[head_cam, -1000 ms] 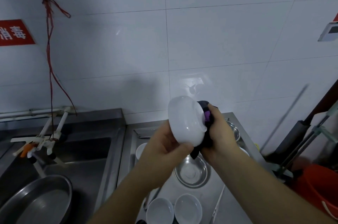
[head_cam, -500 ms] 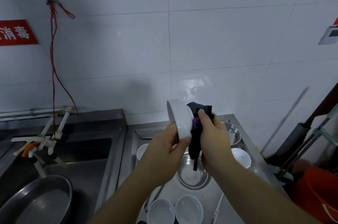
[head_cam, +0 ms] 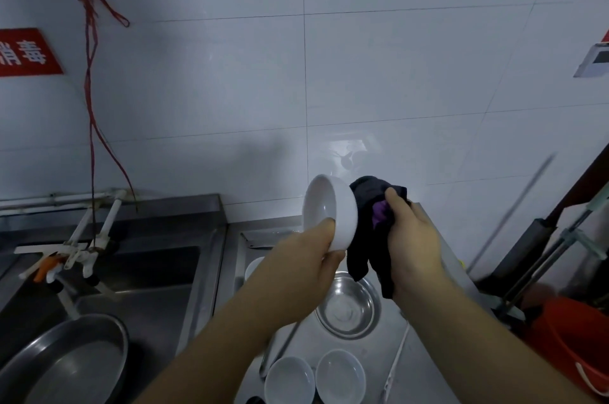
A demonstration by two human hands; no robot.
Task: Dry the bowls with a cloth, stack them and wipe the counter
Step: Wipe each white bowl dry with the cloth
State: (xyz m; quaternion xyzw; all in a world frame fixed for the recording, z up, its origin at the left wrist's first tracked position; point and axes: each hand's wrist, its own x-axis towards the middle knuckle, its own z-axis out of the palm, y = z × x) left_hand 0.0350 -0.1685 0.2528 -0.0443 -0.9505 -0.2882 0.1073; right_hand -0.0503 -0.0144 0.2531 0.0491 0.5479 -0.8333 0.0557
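Two hands up at frame centre, mid-dry on one white bowl [head_cam: 331, 210]. Left hand [head_cam: 304, 260] grips the bowl at its lower rim, thumb inside, fingers curled under the outside; bowl tipped on edge, opening facing left. Likely held that way so the outside and base face the cloth [head_cam: 370, 225]. Right hand [head_cam: 412, 238] is curled round the dark cloth, bunching it against the bowl's outer wall; loose ends hang down. A bit of purple shows in the folds.

Below, steel worktop [head_cam: 428, 367] at lower centre. On it: a steel bowl [head_cam: 349, 308] right under the hands, two white bowls [head_cam: 314, 379] side by side and upright at bottom centre, none stacked, another white rim partly hidden behind the left wrist. Judgement: drying early on, stacking and wiping not yet begun.

Left of frame: steel sink [head_cam: 148, 275] with a faucet [head_cam: 71, 255], a large metal basin [head_cam: 66, 364] at lower left. White tiled wall, red sign [head_cam: 24, 52] upper left, red string [head_cam: 90, 100] hanging from a hook. Orange bucket [head_cam: 573, 341] at lower right, dark handles leaning beside it.
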